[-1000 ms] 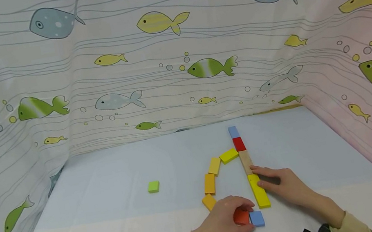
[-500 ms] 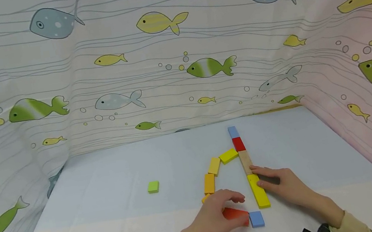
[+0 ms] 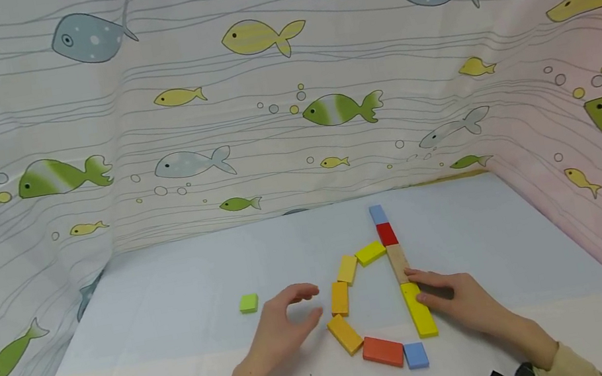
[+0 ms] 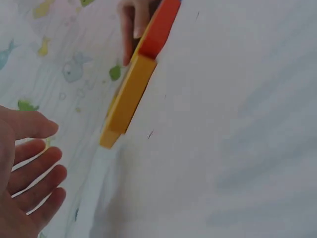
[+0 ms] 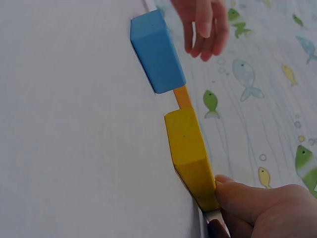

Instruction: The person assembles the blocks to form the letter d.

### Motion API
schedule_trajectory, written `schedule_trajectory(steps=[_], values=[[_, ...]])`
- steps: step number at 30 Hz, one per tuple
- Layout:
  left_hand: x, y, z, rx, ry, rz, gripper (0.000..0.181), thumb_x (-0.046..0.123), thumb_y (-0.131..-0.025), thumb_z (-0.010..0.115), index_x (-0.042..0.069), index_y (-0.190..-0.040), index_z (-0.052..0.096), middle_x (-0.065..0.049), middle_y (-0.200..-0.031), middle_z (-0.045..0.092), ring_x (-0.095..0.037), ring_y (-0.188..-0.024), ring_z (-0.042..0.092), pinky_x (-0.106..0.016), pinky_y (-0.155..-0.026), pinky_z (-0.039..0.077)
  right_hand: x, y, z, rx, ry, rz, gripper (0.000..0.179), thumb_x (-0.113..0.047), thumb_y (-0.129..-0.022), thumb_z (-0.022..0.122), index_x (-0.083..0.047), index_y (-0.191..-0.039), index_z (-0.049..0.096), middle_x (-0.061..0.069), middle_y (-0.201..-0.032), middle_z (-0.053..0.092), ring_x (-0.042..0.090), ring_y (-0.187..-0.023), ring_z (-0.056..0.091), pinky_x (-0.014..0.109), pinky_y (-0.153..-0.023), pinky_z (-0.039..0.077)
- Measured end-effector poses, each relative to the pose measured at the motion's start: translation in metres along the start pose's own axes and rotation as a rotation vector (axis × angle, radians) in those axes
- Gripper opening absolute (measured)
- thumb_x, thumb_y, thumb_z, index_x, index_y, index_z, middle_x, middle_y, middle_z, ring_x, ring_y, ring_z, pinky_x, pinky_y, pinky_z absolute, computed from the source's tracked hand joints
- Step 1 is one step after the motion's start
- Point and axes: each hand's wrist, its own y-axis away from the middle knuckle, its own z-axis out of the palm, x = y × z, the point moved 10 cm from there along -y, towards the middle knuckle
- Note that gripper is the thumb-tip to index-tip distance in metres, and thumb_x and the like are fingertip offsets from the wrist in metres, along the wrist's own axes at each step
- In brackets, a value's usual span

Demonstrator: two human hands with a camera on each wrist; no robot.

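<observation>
In the head view my left hand (image 3: pixel 280 326) is held apart from the blocks, thumb and fingers spread with nothing between them. Nearest it is a curved chain: an orange block (image 3: pixel 345 335), a second orange block (image 3: pixel 340 299), a light orange block (image 3: pixel 348 270) and a yellow block (image 3: pixel 371 253). My right hand (image 3: pixel 466 300) rests its fingertips on a plain wooden block (image 3: pixel 397 263) and its thumb on a long yellow block (image 3: pixel 419 309). A red-orange block (image 3: pixel 383 351) lies beside a small blue block (image 3: pixel 416 355), below the yellow one. The right wrist view shows the thumb touching the yellow block (image 5: pixel 185 136).
A red block (image 3: pixel 387 234) and another blue block (image 3: pixel 378 214) extend the straight row toward the back. A green block (image 3: pixel 248 303) lies alone on the left. Fish-patterned cloth (image 3: pixel 265 120) stands around the white tabletop (image 3: pixel 174 291).
The left hand has let go of the red-orange block and moved left and away, uncovering it and the lowest orange block. The right hand stays in place.
</observation>
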Motion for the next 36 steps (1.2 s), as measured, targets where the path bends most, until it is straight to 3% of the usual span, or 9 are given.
schedule_trajectory(steps=[7,14,19,26,36], values=[[-0.040,0.003,-0.053,0.122,-0.048,-0.096,0.038,0.010,-0.085,0.078,0.013,-0.122,0.068,-0.005,-0.119,0.071,-0.024,-0.115,0.063,-0.051,-0.105,0.047,0.001,0.000,0.000,-0.004,-0.001,0.009,0.048,-0.041,-0.096,0.065,-0.028,-0.141,0.058,-0.007,-0.145,0.056,0.029,-0.138,0.048,0.054,-0.107,0.044],[-0.073,0.008,-0.088,0.152,-0.096,-0.176,0.046,0.005,-0.082,0.078,0.009,-0.126,0.065,-0.011,-0.125,0.068,-0.034,-0.125,0.058,-0.056,-0.109,0.042,-0.001,-0.001,-0.001,-0.001,-0.002,-0.006,0.047,-0.040,-0.096,0.065,-0.027,-0.141,0.059,-0.007,-0.144,0.056,0.029,-0.138,0.048,0.054,-0.107,0.044],[-0.085,0.010,-0.095,0.129,-0.126,-0.218,0.048,0.002,-0.083,0.075,0.009,-0.129,0.064,-0.013,-0.129,0.065,-0.037,-0.126,0.057,-0.055,-0.108,0.044,-0.001,-0.001,0.000,0.002,0.001,-0.011,0.047,-0.039,-0.096,0.066,-0.026,-0.141,0.059,-0.008,-0.144,0.057,0.029,-0.138,0.049,0.054,-0.107,0.044],[-0.092,0.010,-0.095,0.120,-0.112,-0.230,0.045,-0.003,-0.082,0.074,0.005,-0.126,0.065,-0.012,-0.126,0.068,-0.031,-0.120,0.061,-0.046,-0.103,0.051,-0.002,0.000,-0.001,0.005,0.004,-0.007,0.047,-0.038,-0.096,0.066,-0.025,-0.141,0.059,-0.006,-0.144,0.057,0.030,-0.137,0.049,0.054,-0.107,0.045],[-0.096,0.012,-0.094,0.109,-0.154,-0.255,0.039,0.009,-0.084,0.078,0.009,-0.121,0.067,-0.007,-0.120,0.070,-0.027,-0.113,0.064,-0.045,-0.099,0.052,0.000,-0.001,-0.001,0.004,0.009,-0.004,0.047,-0.038,-0.096,0.066,-0.025,-0.141,0.059,-0.006,-0.144,0.057,0.030,-0.137,0.049,0.055,-0.107,0.045]])
